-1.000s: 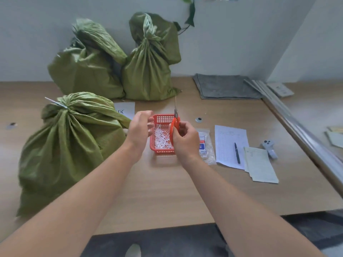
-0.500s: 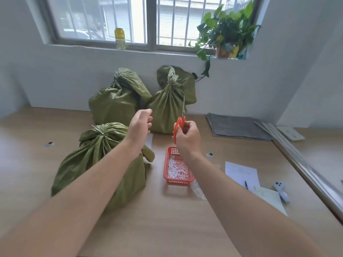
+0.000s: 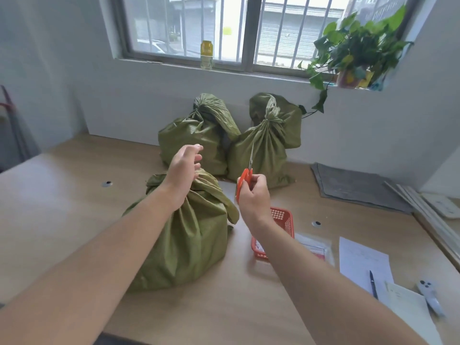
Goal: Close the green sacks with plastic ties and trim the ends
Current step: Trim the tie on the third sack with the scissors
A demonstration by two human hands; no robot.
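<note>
Near green woven plastic sack (image 3: 189, 240) on wooden table (image 3: 62, 207), front left, gathered neck under left hand (image 3: 183, 175), fingers loose, apart, holding nothing. Right hand (image 3: 254, 197) curled round orange-handled steel scissors (image 3: 245, 179), blades up. Probably soft, slippery weave, bulky; best gripped at bunched neck.

Only one view here: a wide-angle camera worn on the person's head, so straight lines bow near the edges. It faces forward and a bit down, across the table (image 3: 62, 202) to the far wall (image 3: 373, 135) and barred window (image 3: 186, 26). Both forearms (image 3: 112, 257) enter at the near edge. The left hand (image 3: 183, 170) and the right hand (image 3: 254, 195), gripping orange scissors (image 3: 245, 180), sit close, mid-frame, by the nearest green sack (image 3: 189, 245).
</note>
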